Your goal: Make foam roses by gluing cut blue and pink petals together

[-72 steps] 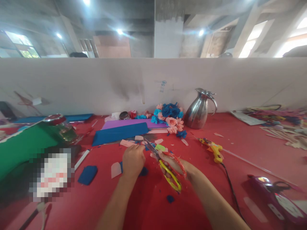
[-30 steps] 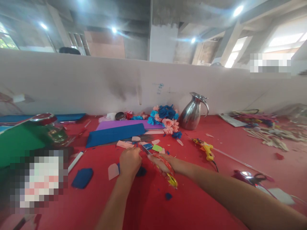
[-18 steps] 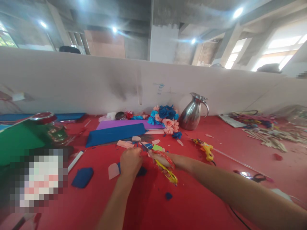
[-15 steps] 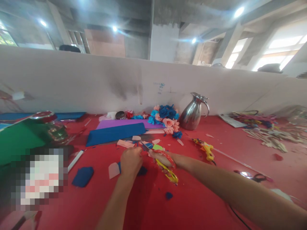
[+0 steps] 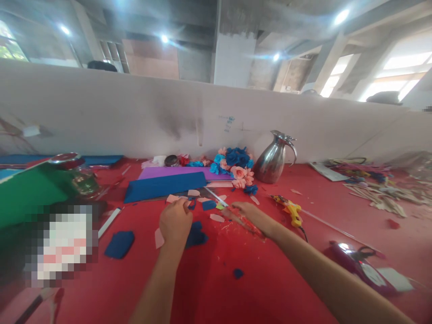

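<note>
My left hand (image 5: 175, 218) is closed, with the fingertips pinched at a thin dark blue paper piece (image 5: 192, 204). My right hand (image 5: 248, 213) is closed around the red handle of the scissors (image 5: 216, 197), whose blades point up and left; motion smears the handle. Below and beside my left hand lie dark blue paper petals (image 5: 196, 235) and a pink paper petal (image 5: 159, 238), partly hidden. Further small pieces lie between the hands, among them a pink petal (image 5: 217, 218) and a blue piece (image 5: 209, 205).
A blue paper sheet (image 5: 165, 186) lies on a purple one behind the hands. Paper flowers (image 5: 238, 164) and a metal jug (image 5: 272, 159) stand at the back. To the right are a yellow glue gun (image 5: 292, 211) and a purple device (image 5: 366, 270). A glass jar (image 5: 83, 180) stands left.
The scissors have turned, so the yellow handle no longer shows. My left hand has shifted slightly left and up, uncovering more dark blue petals. My right hand has moved slightly right.
</note>
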